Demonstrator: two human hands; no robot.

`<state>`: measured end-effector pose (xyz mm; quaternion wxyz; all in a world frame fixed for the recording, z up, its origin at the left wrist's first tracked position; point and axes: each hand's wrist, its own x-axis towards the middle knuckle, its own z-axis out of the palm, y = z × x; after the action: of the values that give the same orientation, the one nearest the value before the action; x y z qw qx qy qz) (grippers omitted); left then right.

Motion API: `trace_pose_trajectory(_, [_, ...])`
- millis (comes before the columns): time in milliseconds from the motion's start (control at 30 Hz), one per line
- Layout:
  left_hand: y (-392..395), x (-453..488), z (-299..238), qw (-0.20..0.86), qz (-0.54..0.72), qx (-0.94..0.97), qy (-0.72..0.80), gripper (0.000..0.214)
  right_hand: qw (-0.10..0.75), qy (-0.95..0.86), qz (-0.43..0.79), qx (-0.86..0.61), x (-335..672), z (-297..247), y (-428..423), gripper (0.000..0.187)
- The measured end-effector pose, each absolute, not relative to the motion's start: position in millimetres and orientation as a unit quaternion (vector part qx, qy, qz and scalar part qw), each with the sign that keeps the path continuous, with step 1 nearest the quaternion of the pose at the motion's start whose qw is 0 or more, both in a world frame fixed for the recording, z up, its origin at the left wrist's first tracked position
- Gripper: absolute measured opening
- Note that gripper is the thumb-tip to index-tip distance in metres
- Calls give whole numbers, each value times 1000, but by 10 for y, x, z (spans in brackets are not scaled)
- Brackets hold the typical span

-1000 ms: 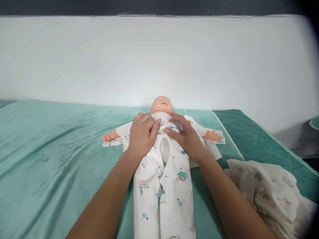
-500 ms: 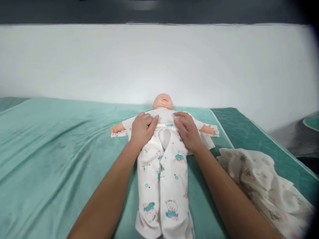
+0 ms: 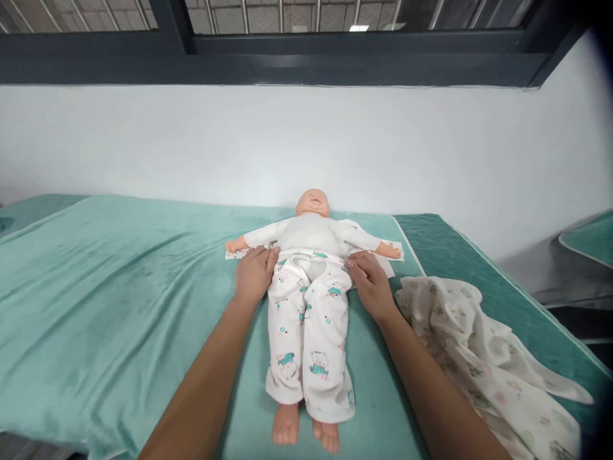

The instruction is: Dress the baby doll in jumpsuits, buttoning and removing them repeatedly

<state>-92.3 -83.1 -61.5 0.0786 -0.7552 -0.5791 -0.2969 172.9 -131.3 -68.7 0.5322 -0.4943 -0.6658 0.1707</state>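
Note:
A baby doll (image 3: 315, 231) in a white long-sleeved top lies on its back with its arms spread. It wears printed white split-crotch trousers (image 3: 285, 332), and its bare feet (image 3: 286, 425) stick out below the cuffs. My left hand (image 3: 256, 273) is at the waist on the left side, its fingers curled at the edge of the waistband. On the opposite side my right hand (image 3: 370, 281) pinches at the waistband, its fingertips partly hidden. A printed white garment (image 3: 385, 263) lies spread out under the doll's arms and back.
A crumpled printed white cloth (image 3: 474, 345) lies to the right, beside my right forearm. Green sheeting (image 3: 143, 306) covers the bed, with a darker green part at the right. Behind the doll's head rises a white wall (image 3: 306, 140) below a dark window frame (image 3: 306, 61).
Both hands have moved from the doll's belly outward and down to the sides of its waist. The view has tilted up, showing the window; the doll's feet are now visible.

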Motion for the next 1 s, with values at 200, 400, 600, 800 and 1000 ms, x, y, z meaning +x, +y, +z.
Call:
trace_pose_trajectory(200, [-990,-837,-610,94,-283,-729,-616,49,523,-680,156,-489,1703,-698,-1289,40])
trace_pose_trajectory(400, [-1184,-786,-583,10,-283,-692,-664,48,544,-672,159,-477,1708,-718,-1299,45])
trace_pose_trajectory(600, [-1318,-814,-591,-124,-350,-670,-643,45,559,-671,155,-462,1700,-694,-1340,45])
trace_pose_trajectory(800, [-1483,-846,-576,-240,-382,-657,-604,40,522,-629,278,-505,1693,-708,-1325,48])
trace_pose_trajectory(1000, [-1527,-903,-546,-433,-400,-607,-533,38,483,-651,384,-441,1761,-683,-1341,36])
